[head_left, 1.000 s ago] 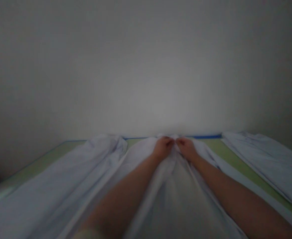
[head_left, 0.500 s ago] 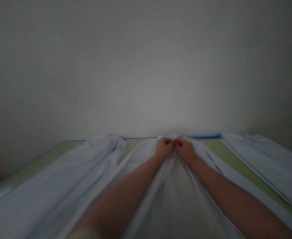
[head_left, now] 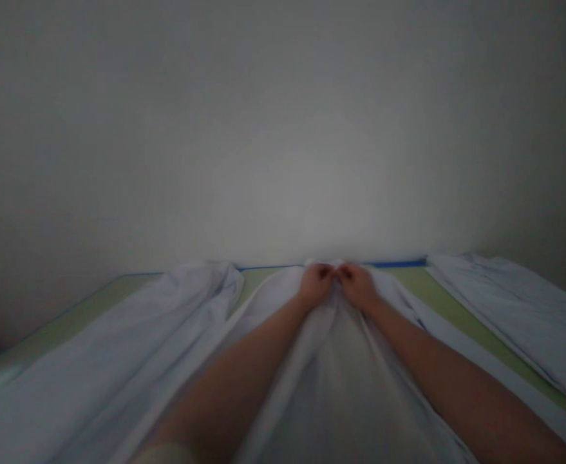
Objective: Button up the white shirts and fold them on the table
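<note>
A long white garment (head_left: 350,386) lies spread out in front of me, its far end near the wall; dim light and blur hide its exact kind. At that far end my left hand (head_left: 318,285) is closed in a pinch on the cloth. My right hand (head_left: 357,285) pinches the same edge, fingertips touching or nearly touching the left ones. Folds run from the pinched spot towards me, between my outstretched forearms. Whatever small part sits between the fingertips is too blurred to make out.
More white cloth (head_left: 118,361) lies rumpled on the left, and a folded white garment (head_left: 519,309) on the right. Under them is a green tabletop (head_left: 461,312) with a blue edge (head_left: 393,263). A plain grey wall (head_left: 283,129) rises right behind it.
Both hands stay pinched at the same place on the garment. The view has shifted very slightly.
</note>
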### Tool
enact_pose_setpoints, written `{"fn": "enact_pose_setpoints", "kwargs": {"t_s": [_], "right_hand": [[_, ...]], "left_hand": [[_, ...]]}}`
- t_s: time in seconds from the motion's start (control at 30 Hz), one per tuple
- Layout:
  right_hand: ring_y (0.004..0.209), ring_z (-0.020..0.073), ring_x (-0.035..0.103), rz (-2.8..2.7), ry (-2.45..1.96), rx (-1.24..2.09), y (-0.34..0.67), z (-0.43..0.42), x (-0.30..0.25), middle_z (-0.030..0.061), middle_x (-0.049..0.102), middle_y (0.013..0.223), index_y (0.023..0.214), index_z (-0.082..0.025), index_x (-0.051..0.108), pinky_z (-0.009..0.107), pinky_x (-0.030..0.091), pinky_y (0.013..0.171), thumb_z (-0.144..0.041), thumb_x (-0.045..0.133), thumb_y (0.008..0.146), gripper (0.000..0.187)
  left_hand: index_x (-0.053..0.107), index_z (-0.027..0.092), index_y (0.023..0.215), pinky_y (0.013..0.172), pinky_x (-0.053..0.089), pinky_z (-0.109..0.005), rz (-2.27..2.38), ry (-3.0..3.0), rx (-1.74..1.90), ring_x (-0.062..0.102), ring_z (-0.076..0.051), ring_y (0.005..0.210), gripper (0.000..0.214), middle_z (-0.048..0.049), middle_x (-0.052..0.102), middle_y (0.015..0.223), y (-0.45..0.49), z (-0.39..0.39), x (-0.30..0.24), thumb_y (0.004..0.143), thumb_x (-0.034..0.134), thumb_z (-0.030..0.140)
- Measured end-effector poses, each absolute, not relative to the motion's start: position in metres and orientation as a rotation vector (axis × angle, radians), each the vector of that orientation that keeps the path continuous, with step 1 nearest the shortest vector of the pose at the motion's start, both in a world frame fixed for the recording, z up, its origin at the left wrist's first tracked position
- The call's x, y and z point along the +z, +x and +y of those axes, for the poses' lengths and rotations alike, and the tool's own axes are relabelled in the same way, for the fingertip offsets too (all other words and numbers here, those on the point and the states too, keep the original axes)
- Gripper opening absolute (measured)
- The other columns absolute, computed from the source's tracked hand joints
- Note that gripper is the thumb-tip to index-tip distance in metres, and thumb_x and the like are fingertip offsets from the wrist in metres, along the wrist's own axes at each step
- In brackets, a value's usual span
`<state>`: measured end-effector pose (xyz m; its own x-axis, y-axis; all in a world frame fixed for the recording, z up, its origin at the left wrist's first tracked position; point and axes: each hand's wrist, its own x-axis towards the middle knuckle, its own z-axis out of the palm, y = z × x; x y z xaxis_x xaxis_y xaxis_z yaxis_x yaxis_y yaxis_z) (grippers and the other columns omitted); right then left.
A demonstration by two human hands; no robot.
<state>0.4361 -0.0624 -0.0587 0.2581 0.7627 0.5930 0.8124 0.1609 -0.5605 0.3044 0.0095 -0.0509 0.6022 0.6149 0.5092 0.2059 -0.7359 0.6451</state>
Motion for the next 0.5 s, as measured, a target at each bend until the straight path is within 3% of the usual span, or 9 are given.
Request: {"fn": "enact_pose_setpoints", "kwargs": {"t_s": [0.2, 0.5], "right_hand": [[0.068, 0.0128, 0.053, -1.427, -1.601, 0.052, 0.439, -0.058, -0.054, 0.0019, 0.063, 0.071, 0.076, -0.017, 0.064, 0.023, 0.036, 0.064, -0.027, 0.052, 0.074, 0.016], [0.059, 0.0116, 0.050, -1.265, -1.591, 0.407, 0.435, -0.062, -0.044, 0.0020, 0.059, 0.060, 0.067, -0.014, 0.062, 0.022, 0.035, 0.054, -0.029, 0.052, 0.067, 0.018]], "left_hand": [[0.067, 0.014, 0.082, 0.065, 0.041, -0.024, 0.708, 2.410, 1.032, 0.056, -0.014, 0.070, 0.026, -0.0054, 0.065, 0.076, 0.307, 0.008, -0.050, 0.084, 0.045, 0.029], [0.063, 0.015, 0.088, 0.077, 0.041, -0.027, 0.729, 2.675, 1.122, 0.054, -0.017, 0.084, 0.024, -0.0076, 0.062, 0.088, 0.304, -0.001, -0.048, 0.087, 0.041, 0.024]]}}
